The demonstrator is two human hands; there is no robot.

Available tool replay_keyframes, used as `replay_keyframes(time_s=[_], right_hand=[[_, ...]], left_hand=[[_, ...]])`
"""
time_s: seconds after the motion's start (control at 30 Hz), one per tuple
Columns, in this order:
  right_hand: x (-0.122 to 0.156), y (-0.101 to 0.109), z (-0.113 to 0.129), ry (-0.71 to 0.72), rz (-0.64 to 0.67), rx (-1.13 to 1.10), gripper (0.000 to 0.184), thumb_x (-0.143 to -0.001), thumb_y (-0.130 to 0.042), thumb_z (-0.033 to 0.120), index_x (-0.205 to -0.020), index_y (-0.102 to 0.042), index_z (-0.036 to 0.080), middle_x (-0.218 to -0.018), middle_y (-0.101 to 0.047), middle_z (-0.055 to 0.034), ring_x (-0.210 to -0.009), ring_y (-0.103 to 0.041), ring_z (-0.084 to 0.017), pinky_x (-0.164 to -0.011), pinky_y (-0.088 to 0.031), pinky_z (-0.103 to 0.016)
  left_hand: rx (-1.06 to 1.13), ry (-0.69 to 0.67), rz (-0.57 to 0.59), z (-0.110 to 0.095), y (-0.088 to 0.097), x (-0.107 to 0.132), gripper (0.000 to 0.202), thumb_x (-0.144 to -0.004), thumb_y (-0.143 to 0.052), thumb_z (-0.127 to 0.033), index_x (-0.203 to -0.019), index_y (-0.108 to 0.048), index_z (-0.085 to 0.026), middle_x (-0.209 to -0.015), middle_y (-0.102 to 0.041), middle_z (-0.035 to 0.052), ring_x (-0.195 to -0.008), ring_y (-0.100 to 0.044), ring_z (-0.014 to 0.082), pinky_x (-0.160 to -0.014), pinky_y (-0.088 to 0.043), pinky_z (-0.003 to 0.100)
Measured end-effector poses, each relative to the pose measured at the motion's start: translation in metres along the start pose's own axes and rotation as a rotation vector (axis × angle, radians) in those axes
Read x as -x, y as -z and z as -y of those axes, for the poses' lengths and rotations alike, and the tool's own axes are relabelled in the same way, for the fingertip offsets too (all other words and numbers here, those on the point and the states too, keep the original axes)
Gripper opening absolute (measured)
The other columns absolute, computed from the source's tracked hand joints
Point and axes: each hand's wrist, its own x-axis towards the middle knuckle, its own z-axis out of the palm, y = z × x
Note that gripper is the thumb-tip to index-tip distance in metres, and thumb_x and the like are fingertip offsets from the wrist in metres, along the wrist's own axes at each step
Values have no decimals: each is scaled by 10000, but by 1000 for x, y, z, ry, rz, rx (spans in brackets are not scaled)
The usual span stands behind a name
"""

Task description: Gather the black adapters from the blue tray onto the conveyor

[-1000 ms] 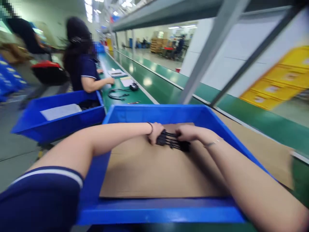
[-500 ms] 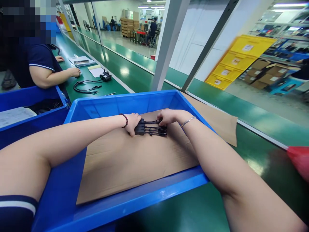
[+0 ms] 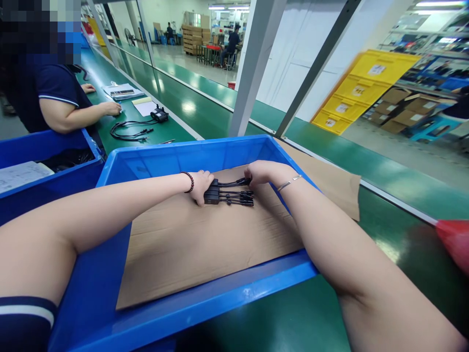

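Note:
A blue plastic bin (image 3: pixel 154 159) stands in front of me with a brown cardboard sheet (image 3: pixel 198 244) lining its bottom. On the cardboard, near the far wall, lies a bundle of black cables with connector blocks (image 3: pixel 229 193). My left hand (image 3: pixel 202 186) is curled around the bundle's left end, where the black blocks are. At the bundle's right end my right hand (image 3: pixel 260 172) is closed on the cable ends and lifts one a little. A bead bracelet circles my left wrist and a thin metal bangle my right.
A second blue bin (image 3: pixel 44 166) stands to the left. A co-worker's arm (image 3: pixel 73 117) rests on the green belt (image 3: pixel 205 112) near black cables (image 3: pixel 130 131) and papers (image 3: pixel 122 91). Grey frame posts (image 3: pixel 256 63) rise behind the bin. Loose cardboard (image 3: pixel 326 183) lies right; yellow crates (image 3: pixel 362 88) beyond.
The view swung right a second ago and has since steadied. Both hands stay on the cable bundle; my right hand has drawn back slightly and raised one cable end.

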Motion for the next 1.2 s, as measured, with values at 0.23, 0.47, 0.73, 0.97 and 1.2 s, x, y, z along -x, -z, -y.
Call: replay_keyframes(time_s=[0.23,0.47,0.73,0.97,1.2], right_hand=[[1,8,20,121,14,73,296,-622,-629,340,-873,-659,184,-817,-638,-53,-696,-555,-182,-550,-349,-249],[-1,7,41,78,97,129,373,-562,-675,339,-860,-663,116,-785,-637,-91,-683,-559,-187,-584,-362,-264],[-4,1,34,101,86,150,302,-583,-627,237,-856,-658,111,-807,-631,-96,-690,-564,-198,-591,-376,-279],[-4,1,35,83,90,154,344,-577,-642,202,-909,-652,114,-847,-627,-104,-727,-571,-212,-621,-390,-288],[0,1,24,29,46,149,287,-595,-593,135,-872,-664,159,-871,-627,-114,-740,-575,-240,-586,-393,-297]], left_hand=[[10,5,12,-1,2,0,874,-407,-613,-558,-1110,-369,-101,-1084,-423,147,-966,-420,260,-865,-388,357],[6,9,13,-4,4,3,854,-419,-619,-532,-1108,-373,-92,-1091,-420,153,-973,-420,263,-875,-384,360],[15,-5,0,0,1,1,861,-421,-612,-555,-1105,-372,-89,-1070,-424,151,-963,-423,263,-850,-395,355],[1,-2,4,0,1,1,856,-424,-610,-553,-1107,-365,-99,-1069,-425,145,-962,-422,261,-854,-393,355],[-26,-2,10,-2,3,1,871,-428,-607,-556,-1117,-368,-79,-1080,-421,164,-959,-425,269,-847,-395,356]])
